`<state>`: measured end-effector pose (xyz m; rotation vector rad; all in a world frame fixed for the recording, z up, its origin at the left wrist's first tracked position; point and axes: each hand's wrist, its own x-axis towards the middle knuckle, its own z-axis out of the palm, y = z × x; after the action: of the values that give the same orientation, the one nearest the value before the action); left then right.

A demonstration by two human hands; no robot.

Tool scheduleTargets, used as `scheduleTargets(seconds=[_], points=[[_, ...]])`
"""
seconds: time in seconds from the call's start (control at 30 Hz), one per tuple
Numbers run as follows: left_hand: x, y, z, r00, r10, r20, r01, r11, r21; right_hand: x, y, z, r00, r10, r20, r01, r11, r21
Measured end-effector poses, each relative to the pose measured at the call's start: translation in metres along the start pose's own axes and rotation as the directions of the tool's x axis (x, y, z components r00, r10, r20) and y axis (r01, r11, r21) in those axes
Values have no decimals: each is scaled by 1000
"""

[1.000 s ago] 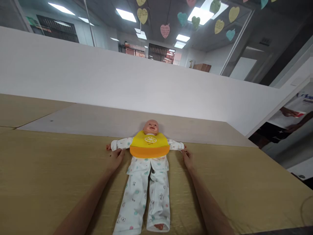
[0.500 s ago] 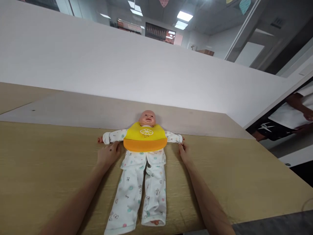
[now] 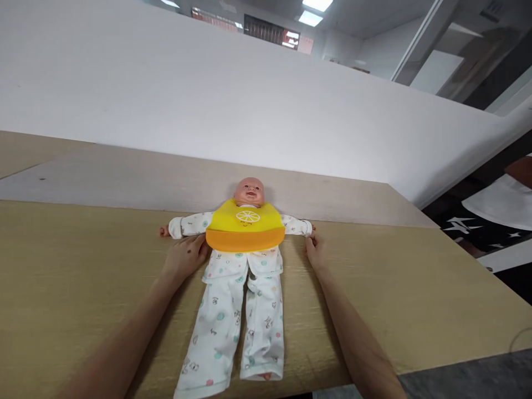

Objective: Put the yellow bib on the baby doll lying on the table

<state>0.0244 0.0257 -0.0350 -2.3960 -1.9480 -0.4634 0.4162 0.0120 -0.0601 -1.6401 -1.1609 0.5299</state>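
A baby doll (image 3: 268, 316) lies on its back on the table, head at the far end and arms spread sideways. It wears white pyjamas with small prints. A yellow bib (image 3: 246, 217) with a citrus-slice drawing and an orange pocket covers its chest. My left hand (image 3: 188, 256) rests on the tabletop with fingers curled in, just below the doll's sleeve (image 3: 195, 223) on that side. My right hand (image 3: 316, 252) is also curled, close under the opposite cuff (image 3: 306, 228), seemingly touching it. I see nothing held in either hand.
The wooden table (image 3: 399, 288) extends to both sides, with a greyish strip (image 3: 158, 172) along its back. Behind it rises a white partition (image 3: 208, 94) with glass above. Part of a person in black starred shorts (image 3: 469, 227) shows beyond the right edge.
The view has tilted slightly downward, so the doll and wall sit higher in the picture. Both hands stay in nearly the same place beside the doll. The person at right has shifted.
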Motion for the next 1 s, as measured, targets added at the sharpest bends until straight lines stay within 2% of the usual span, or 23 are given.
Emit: scheduleTargets(seconds=[0.1,0.33,0.73,1.0], points=[[0,-2,2,1000,7,3,-7,1000,-5,1,-4,-1,996,59,-69,-61,998,-32],[0,-1,-1,999,-7,34,8,1000,-20,11,1,-5,969,47,-243,-55,998,-27],[2,-7,5,999,-14,32,15,999,-32,10,1,-7,982,45,-185,-47,999,-4],[1,-6,2,999,-8,44,8,1000,12,11,3,-5,977,24,-212,-19,999,27]])
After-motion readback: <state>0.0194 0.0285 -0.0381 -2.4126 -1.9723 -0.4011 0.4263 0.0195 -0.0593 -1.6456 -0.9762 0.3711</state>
